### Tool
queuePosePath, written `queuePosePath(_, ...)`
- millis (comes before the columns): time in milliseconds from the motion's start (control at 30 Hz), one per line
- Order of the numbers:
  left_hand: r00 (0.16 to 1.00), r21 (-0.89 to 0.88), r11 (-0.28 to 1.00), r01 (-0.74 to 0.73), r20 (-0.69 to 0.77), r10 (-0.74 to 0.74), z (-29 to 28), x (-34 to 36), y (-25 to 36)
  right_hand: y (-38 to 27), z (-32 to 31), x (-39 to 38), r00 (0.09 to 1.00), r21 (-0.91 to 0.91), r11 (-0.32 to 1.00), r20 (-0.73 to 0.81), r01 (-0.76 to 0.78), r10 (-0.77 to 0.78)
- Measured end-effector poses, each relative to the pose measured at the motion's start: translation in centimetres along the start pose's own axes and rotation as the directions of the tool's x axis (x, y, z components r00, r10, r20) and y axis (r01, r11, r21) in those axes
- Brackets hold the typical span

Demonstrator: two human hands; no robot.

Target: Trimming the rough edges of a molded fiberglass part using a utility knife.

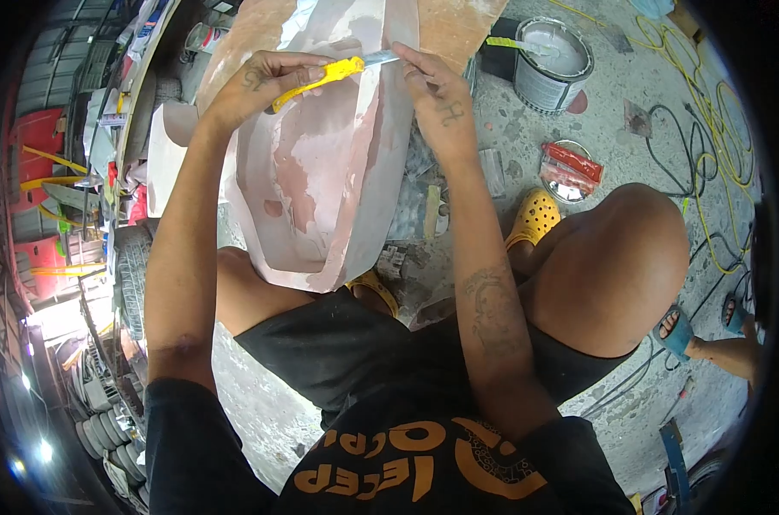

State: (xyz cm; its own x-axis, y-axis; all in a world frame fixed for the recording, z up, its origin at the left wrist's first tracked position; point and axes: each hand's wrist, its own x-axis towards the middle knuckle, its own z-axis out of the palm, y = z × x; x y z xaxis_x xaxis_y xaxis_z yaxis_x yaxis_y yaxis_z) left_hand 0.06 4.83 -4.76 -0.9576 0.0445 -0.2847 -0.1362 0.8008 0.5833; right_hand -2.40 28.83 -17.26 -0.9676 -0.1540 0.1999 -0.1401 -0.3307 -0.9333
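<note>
A yellow utility knife point(325, 79) with its metal blade point(378, 58) slid out lies level over the far part of a hollow, putty-patched panel point(306, 180). My left hand point(265, 84) is closed round the handle, thumb and fingers pinching it. At the blade's far end, the bent fingers of my right hand point(439, 96) are closed on the tip, which they partly hide. Pale grey and dull pink patches cover the panel, which has a raised rim and stands between my legs, below both hands.
An open can of grey paste point(554, 64) stands at the right, with a green-yellow strip point(505, 41) across its rim. Nearer lies a round lid point(570, 172) bearing a red spreader. Yellow cords point(703, 129) cross the floor. Another person's sandalled foot point(677, 333) shows at the right.
</note>
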Motion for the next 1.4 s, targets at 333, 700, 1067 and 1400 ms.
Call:
queuePosePath(333,0.998,-0.079,0.996,-0.045,0.028,0.047,0.3,0.5,-0.4,-0.4,0.1,-0.3,0.999,-0.016,0.999,-0.03,-0.043,0.042)
queuePosePath(700,0.986,-0.09,0.982,-0.167,-0.015,0.166,0.8,0.8,-1.6,-0.3,-0.2,-0.7,0.999,-0.076,0.996,-0.027,-0.046,0.044)
queuePosePath(1067,0.983,-0.081,0.979,-0.184,-0.001,0.185,0.9,1.2,-2.2,0.3,0.7,1.1,0.989,-0.09,0.99,-0.107,-0.108,0.098)
queuePosePath(1400,0.987,-0.062,0.985,-0.159,0.017,0.161,0.8,0.4,-2.4,0.0,0.5,0.9,0.972,0.132,0.964,-0.01,-0.232,0.235)
